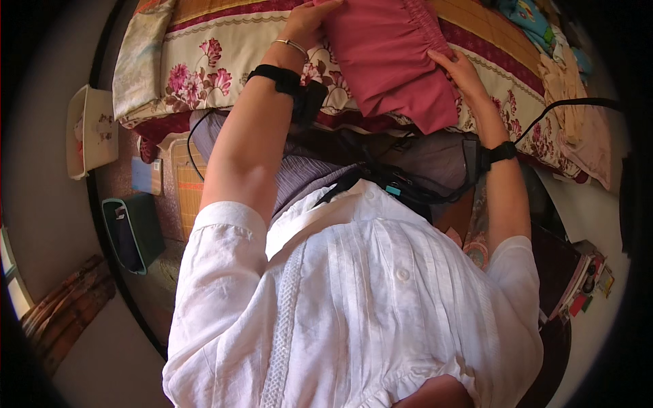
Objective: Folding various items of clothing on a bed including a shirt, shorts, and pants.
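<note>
A deep-pink garment (382, 61) with a gathered elastic edge lies across the front edge of a bed, its lower end hanging over the side. At the top of the picture, my left hand (307, 21) holds the garment's left edge, with the thumb over the cloth and the other fingers largely hidden. On the opposite side my right hand (463, 74) pinches the gathered edge between thumb and fingers. Beneath the cloth is a cream bedspread (245, 56) printed with pink flowers.
Other clothes (561, 81) are heaped at the bed's right end. A folded pale cloth (140, 66) lies at its left. A cream bin (99, 130) and a green container (148, 232) stand at left. Black cables (423, 186) run across my lap; one (566, 102) leads from my right wrist strap.
</note>
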Demonstrator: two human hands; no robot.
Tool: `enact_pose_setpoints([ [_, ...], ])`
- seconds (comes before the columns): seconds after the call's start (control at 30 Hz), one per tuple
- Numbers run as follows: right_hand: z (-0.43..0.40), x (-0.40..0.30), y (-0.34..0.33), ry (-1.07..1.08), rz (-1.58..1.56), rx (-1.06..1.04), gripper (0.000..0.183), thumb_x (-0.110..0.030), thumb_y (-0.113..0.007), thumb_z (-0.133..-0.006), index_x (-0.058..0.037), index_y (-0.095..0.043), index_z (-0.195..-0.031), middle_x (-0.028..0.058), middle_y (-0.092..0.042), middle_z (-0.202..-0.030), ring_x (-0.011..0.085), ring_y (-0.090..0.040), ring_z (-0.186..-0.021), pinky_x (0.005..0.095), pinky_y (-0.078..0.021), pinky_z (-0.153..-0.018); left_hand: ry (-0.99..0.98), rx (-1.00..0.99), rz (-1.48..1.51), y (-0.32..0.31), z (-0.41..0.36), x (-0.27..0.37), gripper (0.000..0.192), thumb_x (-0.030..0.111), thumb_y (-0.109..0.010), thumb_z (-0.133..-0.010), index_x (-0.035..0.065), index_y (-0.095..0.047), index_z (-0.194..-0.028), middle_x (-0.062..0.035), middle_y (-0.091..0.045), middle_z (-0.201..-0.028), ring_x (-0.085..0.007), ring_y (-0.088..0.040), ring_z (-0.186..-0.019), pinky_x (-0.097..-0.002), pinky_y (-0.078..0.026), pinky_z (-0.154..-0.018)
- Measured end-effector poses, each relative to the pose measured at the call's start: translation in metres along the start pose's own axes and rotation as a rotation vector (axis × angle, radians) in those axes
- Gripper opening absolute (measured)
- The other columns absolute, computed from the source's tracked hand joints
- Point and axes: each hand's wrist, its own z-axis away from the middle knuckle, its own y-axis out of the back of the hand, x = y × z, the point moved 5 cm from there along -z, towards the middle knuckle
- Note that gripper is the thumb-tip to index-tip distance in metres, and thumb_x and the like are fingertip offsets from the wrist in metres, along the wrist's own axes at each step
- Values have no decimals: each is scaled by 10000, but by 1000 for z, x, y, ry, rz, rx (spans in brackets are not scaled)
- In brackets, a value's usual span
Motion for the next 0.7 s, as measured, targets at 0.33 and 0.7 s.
enact_pose_setpoints([
  [0.33,-21,-2,0,169,-145,125,742,-251,-782,-675,34,-403,-1246,148,-572,-1121,192,-568,-986,289,-450,-853,-481,337,-29,0,-2,11,238,82,-689,-743,-18,-617,-946,-70,-633,-846,-162,-601,-738,-282,-503,-655],
  [0.7,26,-98,-71,879,437,50,384,-110,-576,-791,-54,-510,-1164,155,-499,-1189,310,-463,-1140,391,-387,-948,-280,469,-33,74,128,-1,525,16,-627,-786,4,-359,-1237,-131,-568,-1014,-200,-621,-743,-306,-568,-601],
])
